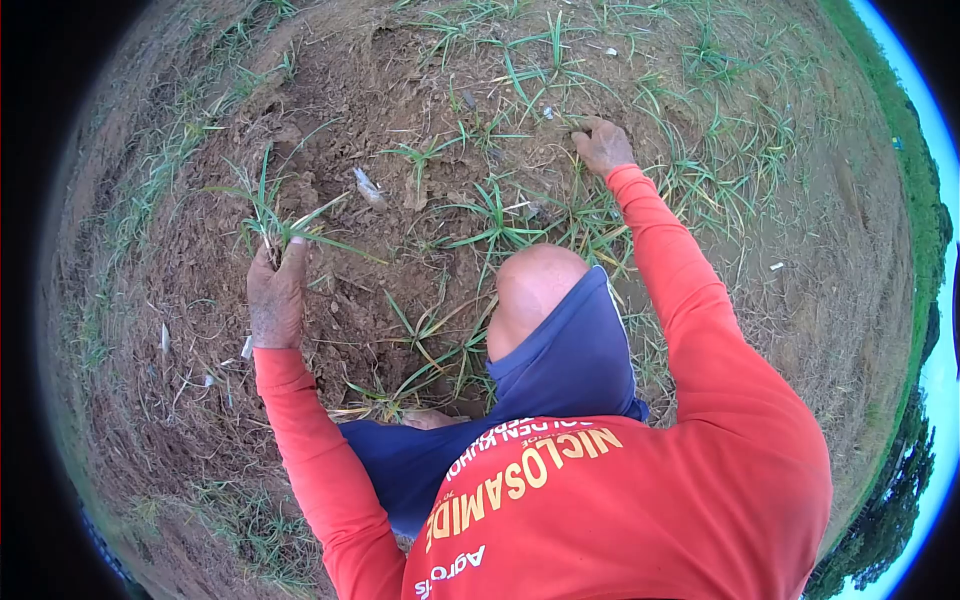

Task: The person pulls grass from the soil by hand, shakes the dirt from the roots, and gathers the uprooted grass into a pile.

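Note:
My left hand [277, 297] is closed around the base of a tuft of grass [268, 215], its long green blades fanning out above the fingers and thumb. Farther forward on the right, my right hand [605, 147] reaches down to the soil with its fingers curled together. A few thin blades show beside those fingertips, but what they grip is hidden under the hand. Between the hands, grass clumps [496, 218] grow from brown soil, with a smaller grass plant [420, 155] to their left.
My bent knee [535, 290] and blue shorts [570, 360] are low between my arms. A pale scrap [369, 188] lies on loose soil [340, 130]. More grass [720, 180] grows to the right. Trees [880, 520] stand at the far right edge.

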The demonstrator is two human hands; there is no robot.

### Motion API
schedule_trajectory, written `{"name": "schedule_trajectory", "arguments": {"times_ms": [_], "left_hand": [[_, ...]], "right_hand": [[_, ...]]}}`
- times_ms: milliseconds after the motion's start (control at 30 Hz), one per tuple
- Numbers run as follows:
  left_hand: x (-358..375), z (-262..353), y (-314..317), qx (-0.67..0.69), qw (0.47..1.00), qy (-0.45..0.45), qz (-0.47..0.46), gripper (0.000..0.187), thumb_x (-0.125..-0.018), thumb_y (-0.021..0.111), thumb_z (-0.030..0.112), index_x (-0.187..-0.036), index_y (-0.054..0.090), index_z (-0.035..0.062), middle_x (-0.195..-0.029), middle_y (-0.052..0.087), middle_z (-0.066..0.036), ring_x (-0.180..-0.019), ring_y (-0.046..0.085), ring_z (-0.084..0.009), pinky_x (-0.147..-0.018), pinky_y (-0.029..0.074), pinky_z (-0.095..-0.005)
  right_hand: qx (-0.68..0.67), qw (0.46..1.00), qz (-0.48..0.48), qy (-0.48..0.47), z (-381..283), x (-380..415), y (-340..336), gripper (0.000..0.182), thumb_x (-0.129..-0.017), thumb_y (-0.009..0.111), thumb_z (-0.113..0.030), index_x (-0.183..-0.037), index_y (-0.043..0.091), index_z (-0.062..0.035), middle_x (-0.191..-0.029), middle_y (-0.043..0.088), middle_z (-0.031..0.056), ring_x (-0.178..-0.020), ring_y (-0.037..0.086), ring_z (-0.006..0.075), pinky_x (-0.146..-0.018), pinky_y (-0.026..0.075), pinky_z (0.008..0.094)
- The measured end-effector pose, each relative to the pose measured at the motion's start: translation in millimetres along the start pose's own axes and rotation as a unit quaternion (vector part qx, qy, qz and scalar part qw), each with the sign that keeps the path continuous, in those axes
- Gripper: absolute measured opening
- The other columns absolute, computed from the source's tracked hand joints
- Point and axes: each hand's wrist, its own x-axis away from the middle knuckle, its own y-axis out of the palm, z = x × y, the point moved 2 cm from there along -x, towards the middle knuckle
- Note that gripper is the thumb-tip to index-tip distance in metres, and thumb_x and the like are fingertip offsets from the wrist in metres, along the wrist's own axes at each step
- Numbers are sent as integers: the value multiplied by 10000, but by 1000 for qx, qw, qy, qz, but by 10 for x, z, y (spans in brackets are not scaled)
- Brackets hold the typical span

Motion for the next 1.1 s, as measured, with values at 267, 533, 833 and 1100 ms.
{"name": "schedule_trajectory", "arguments": {"times_ms": [267, 533, 833, 1100], "left_hand": [[16, 1, 66, -43, 999, 15, 2, 134, -1032, 658, 261, -1093, 669, 142, -735, 477, 127, -557, 356, 8, -483, 245, -207], [-6, -58, 19, -66, 998, -6, -4, 232, -993, 705, 232, -1153, 706, 64, -891, 625, 65, -790, 510, -46, -706, 425, -254], [-75, -2, 366, -41, 997, -37, -47, 234, -991, 727, 315, -1014, 730, 82, -815, 631, 54, -728, 500, -34, -670, 419, -223], [79, 54, 805, -15, 993, -50, -109, 348, -1002, 693, 384, -1101, 728, 52, -834, 639, 32, -641, 544, -43, -570, 461, -228]], "right_hand": [[14, 999, 28, 41, -110, 54, -62, 351, -881, 627, -353, -1075, 768, -97, -1049, 732, 236, -1024, 693, 443, -922, 543, 505], [-94, 992, 80, 38, -67, 146, -506, 346, -863, 671, -360, -885, 739, -21, -803, 701, 189, -788, 698, 325, -765, 533, 436], [-413, 909, -30, 52, -321, 223, -1007, 263, -886, 740, -280, -732, 704, -71, -694, 625, -21, -649, 516, 83, -637, 409, 279], [-334, 941, -54, 10, -508, 286, -791, 260, -863, 752, -273, -729, 708, -55, -692, 623, -19, -685, 523, 77, -648, 420, 299]]}}
